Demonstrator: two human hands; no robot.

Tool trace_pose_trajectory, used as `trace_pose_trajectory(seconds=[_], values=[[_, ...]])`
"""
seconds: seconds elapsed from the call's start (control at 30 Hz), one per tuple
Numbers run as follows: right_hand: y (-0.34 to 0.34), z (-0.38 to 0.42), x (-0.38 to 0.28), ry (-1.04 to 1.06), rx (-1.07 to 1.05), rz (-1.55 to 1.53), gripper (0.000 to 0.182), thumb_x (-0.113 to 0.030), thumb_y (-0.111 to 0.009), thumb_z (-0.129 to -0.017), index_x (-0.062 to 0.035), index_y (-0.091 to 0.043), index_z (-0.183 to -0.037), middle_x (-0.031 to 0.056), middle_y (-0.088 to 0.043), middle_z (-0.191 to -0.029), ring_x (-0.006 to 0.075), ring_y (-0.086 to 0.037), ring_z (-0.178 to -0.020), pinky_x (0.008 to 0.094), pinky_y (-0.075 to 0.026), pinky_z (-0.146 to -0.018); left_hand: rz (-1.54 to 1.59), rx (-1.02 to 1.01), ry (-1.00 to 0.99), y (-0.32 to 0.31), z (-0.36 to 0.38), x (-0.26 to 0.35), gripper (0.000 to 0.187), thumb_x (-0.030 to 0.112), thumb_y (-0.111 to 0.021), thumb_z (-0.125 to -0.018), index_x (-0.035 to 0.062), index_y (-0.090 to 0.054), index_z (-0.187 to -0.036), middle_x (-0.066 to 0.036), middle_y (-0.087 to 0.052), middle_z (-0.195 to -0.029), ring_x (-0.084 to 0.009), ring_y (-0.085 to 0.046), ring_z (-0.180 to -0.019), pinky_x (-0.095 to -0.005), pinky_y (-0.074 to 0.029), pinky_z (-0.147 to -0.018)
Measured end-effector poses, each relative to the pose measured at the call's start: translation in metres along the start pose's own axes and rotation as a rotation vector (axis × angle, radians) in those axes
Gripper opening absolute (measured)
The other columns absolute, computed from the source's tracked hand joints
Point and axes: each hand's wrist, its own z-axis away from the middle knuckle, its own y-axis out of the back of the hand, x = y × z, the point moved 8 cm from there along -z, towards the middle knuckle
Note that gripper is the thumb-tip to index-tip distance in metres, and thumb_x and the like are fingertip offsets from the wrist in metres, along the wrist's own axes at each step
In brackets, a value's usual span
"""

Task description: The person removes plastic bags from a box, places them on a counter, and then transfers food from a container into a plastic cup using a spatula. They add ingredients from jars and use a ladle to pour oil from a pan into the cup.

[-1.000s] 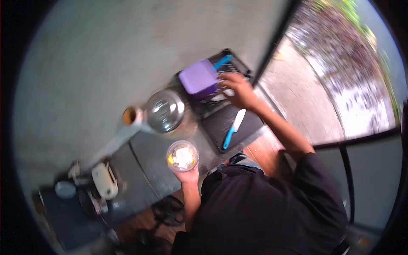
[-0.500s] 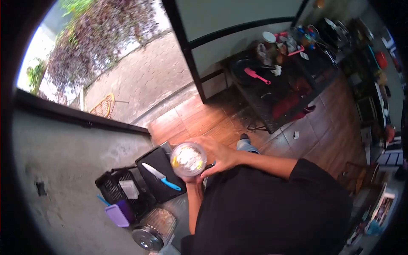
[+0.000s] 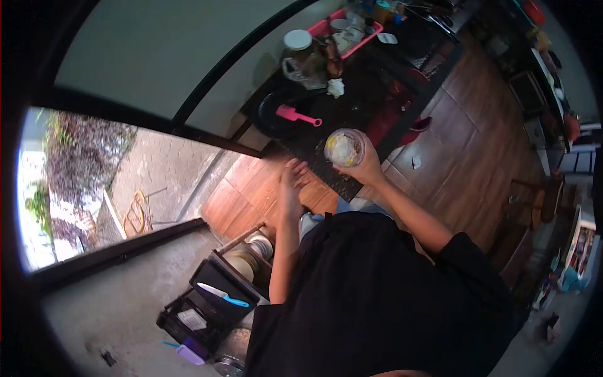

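A clear round tub [image 3: 345, 149] with white and yellow contents is gripped in my right hand [image 3: 366, 164], near the front edge of the dark table [image 3: 352, 113]. Apart from it, to the left, my left hand [image 3: 293, 182] is raised with its fingers spread and nothing in it. On the table beyond, a pink spatula [image 3: 298, 116] lies across a black pan [image 3: 271, 113]. Behind the pan stands a jar with a white lid [image 3: 298, 40], with a clear plastic bag beside it.
A blue-handled knife [image 3: 223, 295] lies on a black board [image 3: 220, 276] at lower left, by a black crate [image 3: 188, 317] and a purple container [image 3: 190, 352]. Stacked dishes [image 3: 251, 254] stand beside the board. A pink tray [image 3: 364, 41] sits at the table's back. A doorway opens at left.
The tub has moved from both hands near the board to my right hand alone by the table. My left hand has let go. The view has turned toward the table.
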Motion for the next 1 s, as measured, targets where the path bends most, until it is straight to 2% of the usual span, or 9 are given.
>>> trace_pose_trajectory(seconds=[0.13,0.4,0.5,0.57,0.6,0.67,0.73,0.83,1.0], values=[[0.031,-0.018,0.091,-0.120,0.081,0.146,0.087,-0.018,-0.091,-0.058,-0.0031,-0.047,-0.133,0.0174,-0.059,-0.125,0.0333,-0.057,-0.119,0.0404,-0.044,-0.102,-0.148,0.102,-0.013,0.008,-0.041,0.011,0.044,0.044,-0.049,-0.100,0.0075,-0.060,-0.122,-0.009,-0.066,-0.116,-0.0183,-0.061,-0.104,-0.0343,-0.047,-0.088],[0.041,-0.019,0.143,-0.348,0.165,0.086,0.082,-0.013,-0.089,-0.063,-0.0052,-0.047,-0.133,0.0148,-0.060,-0.127,0.0292,-0.057,-0.121,0.0386,-0.045,-0.102,-0.459,0.103,-0.240,-0.037,-0.174,0.080,0.034,0.027,-0.063,-0.096,0.0032,-0.060,-0.120,-0.007,-0.069,-0.102,-0.0162,-0.063,-0.096,-0.0320,-0.050,-0.083],[0.042,-0.016,0.154,-0.449,0.181,0.042,0.083,-0.013,-0.089,-0.065,-0.0054,-0.046,-0.136,0.0140,-0.060,-0.128,0.0283,-0.056,-0.123,0.0387,-0.044,-0.103,-0.596,0.041,-0.469,-0.073,-0.244,0.110,0.051,0.028,-0.073,-0.089,-0.0003,-0.054,-0.127,-0.012,-0.065,-0.109,-0.0214,-0.061,-0.103,-0.0352,-0.049,-0.090],[0.038,-0.012,0.154,-0.467,0.195,-0.036,0.084,-0.009,-0.087,-0.066,-0.0047,-0.044,-0.138,0.0135,-0.058,-0.131,0.0283,-0.055,-0.124,0.0401,-0.044,-0.105,-0.881,0.193,-0.786,-0.097,-0.261,0.141,0.081,0.035,-0.084,-0.075,-0.0021,-0.046,-0.135,-0.021,-0.057,-0.125,-0.0332,-0.055,-0.117,-0.0428,-0.043,-0.101],[0.034,-0.013,0.151,-0.478,0.172,-0.157,0.086,-0.004,-0.084,-0.069,-0.0036,-0.038,-0.142,0.0149,-0.053,-0.137,0.0293,-0.052,-0.128,0.0403,-0.041,-0.108,-0.875,0.192,-0.784,-0.105,-0.272,0.149,0.081,0.035,-0.084,-0.075,-0.0021,-0.046,-0.135,-0.021,-0.057,-0.125,-0.0332,-0.055,-0.117,-0.0428,-0.043,-0.101],[0.038,-0.005,0.158,-0.520,0.216,-0.052,0.089,-0.002,-0.082,-0.070,-0.0035,-0.034,-0.145,0.0162,-0.048,-0.142,0.0301,-0.048,-0.131,0.0402,-0.038,-0.110,-1.096,0.184,-0.869,-0.133,-0.287,0.168,0.109,0.041,-0.089,-0.065,-0.0031,-0.031,-0.146,-0.028,-0.044,-0.141,-0.0416,-0.042,-0.132,-0.0482,-0.032,-0.112],[0.042,0.011,0.175,-0.574,0.262,0.028,0.097,0.005,-0.075,-0.072,-0.0047,-0.022,-0.152,0.0181,-0.036,-0.151,0.0328,-0.036,-0.140,0.0406,-0.029,-0.117,-1.132,0.142,-0.864,-0.145,-0.305,0.171,0.114,0.042,-0.089,-0.064,-0.0033,-0.026,-0.148,-0.028,-0.042,-0.143,-0.0427,-0.040,-0.134,-0.0495,-0.031,-0.113],[0.045,0.045,0.184,-0.515,0.329,0.127,0.099,0.009,-0.071,-0.070,-0.0058,-0.020,-0.154,0.0185,-0.034,-0.152,0.0339,-0.031,-0.143,0.0424,-0.026,-0.118,-1.148,0.052,-0.864,-0.160,-0.335,0.165,0.123,0.041,-0.091,-0.062,-0.0031,-0.018,-0.151,-0.029,-0.040,-0.145,-0.0430,-0.039,-0.135,-0.0496,-0.031,-0.114],[0.059,0.110,0.152,-0.651,0.626,0.192,0.087,0.006,-0.066,-0.080,-0.0087,-0.022,-0.153,0.0176,-0.038,-0.150,0.0320,-0.038,-0.138,0.0441,-0.037,-0.108,-0.867,0.074,-0.734,-0.149,-0.386,0.155,0.114,0.035,-0.094,-0.058,-0.0037,-0.028,-0.143,-0.027,-0.049,-0.136,-0.0421,-0.048,-0.127,-0.0482,-0.039,-0.107]])
